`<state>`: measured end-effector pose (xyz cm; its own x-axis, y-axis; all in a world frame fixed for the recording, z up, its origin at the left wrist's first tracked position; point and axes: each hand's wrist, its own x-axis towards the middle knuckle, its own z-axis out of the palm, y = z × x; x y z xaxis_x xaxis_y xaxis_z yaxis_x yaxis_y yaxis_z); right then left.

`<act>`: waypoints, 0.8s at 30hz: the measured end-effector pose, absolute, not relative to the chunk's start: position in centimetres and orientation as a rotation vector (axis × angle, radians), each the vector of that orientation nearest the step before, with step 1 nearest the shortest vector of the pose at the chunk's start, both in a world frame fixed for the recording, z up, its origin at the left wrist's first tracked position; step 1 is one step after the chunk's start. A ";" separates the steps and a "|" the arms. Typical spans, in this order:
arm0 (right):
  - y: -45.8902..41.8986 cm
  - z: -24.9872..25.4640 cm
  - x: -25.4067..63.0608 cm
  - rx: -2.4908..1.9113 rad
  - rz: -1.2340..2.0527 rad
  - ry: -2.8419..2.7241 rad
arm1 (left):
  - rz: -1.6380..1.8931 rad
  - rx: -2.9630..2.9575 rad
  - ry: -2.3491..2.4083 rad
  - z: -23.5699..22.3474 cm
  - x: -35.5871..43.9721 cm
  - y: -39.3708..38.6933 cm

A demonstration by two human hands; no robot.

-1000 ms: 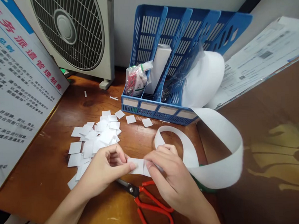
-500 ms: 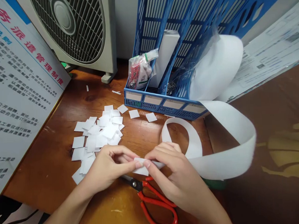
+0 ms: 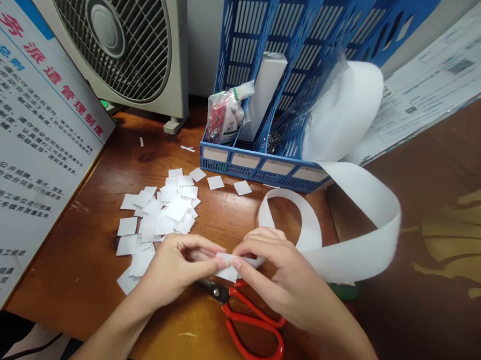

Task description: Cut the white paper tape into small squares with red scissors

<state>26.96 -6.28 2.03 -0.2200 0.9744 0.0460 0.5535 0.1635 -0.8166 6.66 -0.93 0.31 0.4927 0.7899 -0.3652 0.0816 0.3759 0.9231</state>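
My left hand [image 3: 184,263] and my right hand [image 3: 273,264] meet at the front middle of the table, thumbs nearly touching. Both pinch the end of a long white strip [image 3: 349,257], where a square-looking piece [image 3: 228,273] shows below the thumbs. Beyond my right hand the strip loops across the table and up to the blue rack. Just under my hands lie scissors [image 3: 248,319] with red handles, their blades partly hidden by my left hand. A pile of white squares [image 3: 161,211] is spread beyond my left hand.
A blue file rack [image 3: 264,170] at the back holds a bag of red items [image 3: 221,116], a white box [image 3: 266,92] and a white roll [image 3: 344,110]. A box fan [image 3: 116,41] stands back left, beside a printed board [image 3: 32,132]. Paper scraps [image 3: 188,149] lie near the rack.
My hands keep the same pinch on the strip. The strip's large loop at the right has shifted slightly left, and the view has moved a little.
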 end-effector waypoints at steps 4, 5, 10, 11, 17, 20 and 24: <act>-6.2 1.8 27.0 -1.448 0.929 -1.855 | 0.541 1.112 0.947 0.0 6.4 -0.9; -6.2 1.8 27.0 -1.444 0.926 -1.854 | 0.542 1.114 0.949 -0.1 6.4 -0.9; -6.2 1.9 27.1 -1.431 0.897 -1.880 | 0.461 1.162 0.951 0.0 6.2 -0.8; -6.2 1.9 27.1 -1.431 0.890 -1.890 | 0.423 1.176 0.942 0.0 6.1 -0.8; -6.1 1.7 26.5 -1.401 0.714 -1.957 | 0.403 1.165 0.950 0.3 6.0 -0.6; -7.5 1.8 25.6 -1.441 0.261 -1.909 | 0.462 1.141 1.000 0.2 5.7 -0.5; -11.6 0.1 25.4 -1.441 0.053 -1.991 | 0.548 1.133 1.064 0.3 4.6 -0.1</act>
